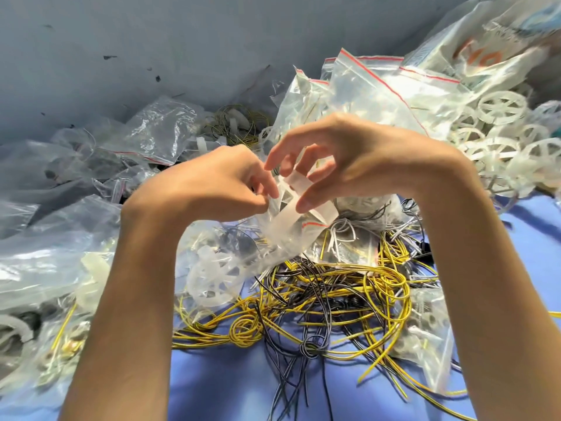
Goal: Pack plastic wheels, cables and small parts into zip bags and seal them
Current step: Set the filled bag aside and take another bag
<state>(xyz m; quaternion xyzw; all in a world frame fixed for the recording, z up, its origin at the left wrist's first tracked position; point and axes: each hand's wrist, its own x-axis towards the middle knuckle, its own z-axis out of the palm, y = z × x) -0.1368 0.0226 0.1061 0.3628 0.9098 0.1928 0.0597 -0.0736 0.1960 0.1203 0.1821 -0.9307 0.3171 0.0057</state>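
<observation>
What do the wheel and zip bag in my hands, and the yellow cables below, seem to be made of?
Wheel: translucent white plastic, matte; light passes through its rim.
Zip bag: thin clear plastic film, glossy and crinkled.
Yellow cables: probably plastic-insulated wire, smooth sheen; core not visible.

The left hand [218, 180] pinches the mouth of a clear bag [282, 238]. The right hand [364, 159] grips a white wheel [300, 189] at that mouth. Yellow and black cables [334, 293] lie tangled below on the blue desk [218, 384]. Loose wheels [501, 132] are piled at right.
</observation>
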